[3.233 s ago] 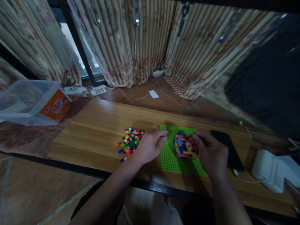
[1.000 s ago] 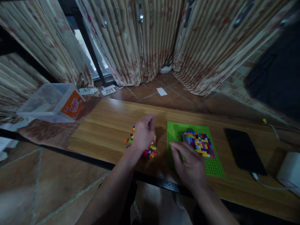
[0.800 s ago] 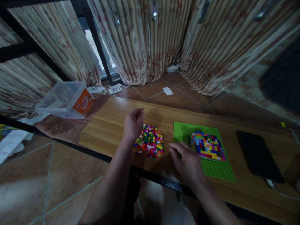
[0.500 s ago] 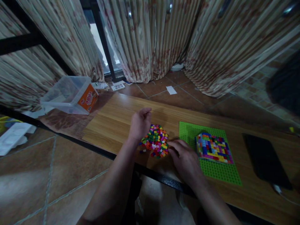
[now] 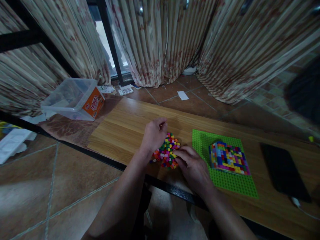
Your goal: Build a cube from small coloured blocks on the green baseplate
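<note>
A pile of small colourful toy bricks (image 5: 168, 151) lies on the wooden table. My left hand (image 5: 155, 131) is over the pile's far left side, its fingers curled in. Whether it holds a brick is too small to tell. At the pile's right edge, my right hand (image 5: 192, 166) reaches in with thumb and fingers drawn together among the bricks. What lies between those fingertips is hidden. To the right, a block built of many coloured bricks (image 5: 228, 158) stands on a green studded baseplate (image 5: 235, 185).
A dark tablet (image 5: 285, 170) with a white cable lies right of the baseplate. A clear plastic bin (image 5: 71, 100) with an orange label stands at the table's left end. Curtains (image 5: 160, 43) hang behind, and a white paper (image 5: 183, 95) lies on the tiled floor.
My left hand has shifted right, further over the pile. My right hand has moved slightly left, its fingertips now on the pile's right edge.
</note>
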Available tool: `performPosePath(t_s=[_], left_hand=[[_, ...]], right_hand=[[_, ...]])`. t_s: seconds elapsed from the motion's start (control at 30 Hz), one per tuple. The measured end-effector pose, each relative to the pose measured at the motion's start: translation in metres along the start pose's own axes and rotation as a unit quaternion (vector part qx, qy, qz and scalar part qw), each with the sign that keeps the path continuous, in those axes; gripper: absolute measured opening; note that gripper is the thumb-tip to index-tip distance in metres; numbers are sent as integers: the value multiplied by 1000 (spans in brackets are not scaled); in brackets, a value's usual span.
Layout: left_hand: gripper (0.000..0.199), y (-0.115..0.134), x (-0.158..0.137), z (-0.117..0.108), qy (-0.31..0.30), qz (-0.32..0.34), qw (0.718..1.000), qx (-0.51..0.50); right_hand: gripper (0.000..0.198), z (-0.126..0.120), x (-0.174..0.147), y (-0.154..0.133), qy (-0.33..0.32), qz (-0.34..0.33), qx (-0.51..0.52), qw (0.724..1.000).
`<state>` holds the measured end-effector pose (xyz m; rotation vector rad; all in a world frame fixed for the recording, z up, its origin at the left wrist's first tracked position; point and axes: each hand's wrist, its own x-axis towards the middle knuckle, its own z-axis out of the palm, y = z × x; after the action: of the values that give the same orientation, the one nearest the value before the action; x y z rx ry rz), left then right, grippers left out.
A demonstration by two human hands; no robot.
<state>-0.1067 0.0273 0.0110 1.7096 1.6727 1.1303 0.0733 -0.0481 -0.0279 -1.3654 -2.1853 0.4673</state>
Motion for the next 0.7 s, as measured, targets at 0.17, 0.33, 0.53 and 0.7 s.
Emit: performPosePath(t_s=[0.17, 0.33, 0.53, 0.7], left_hand=[[29, 4, -2, 0, -15, 3, 1000, 12], [28, 8, -3, 1, -18, 4, 1000, 7], [24, 16, -9, 7, -123, 0, 986, -113], [19, 23, -17, 18, -296, 4, 930, -218]], right_hand=[[24, 1, 3, -2, -10, -4, -23, 1000], [15, -1, 5, -4, -19, 9, -29, 999], [11, -13, 8, -3, 71, 51, 42, 995], [12, -27, 8, -2, 150, 61, 106, 981]])
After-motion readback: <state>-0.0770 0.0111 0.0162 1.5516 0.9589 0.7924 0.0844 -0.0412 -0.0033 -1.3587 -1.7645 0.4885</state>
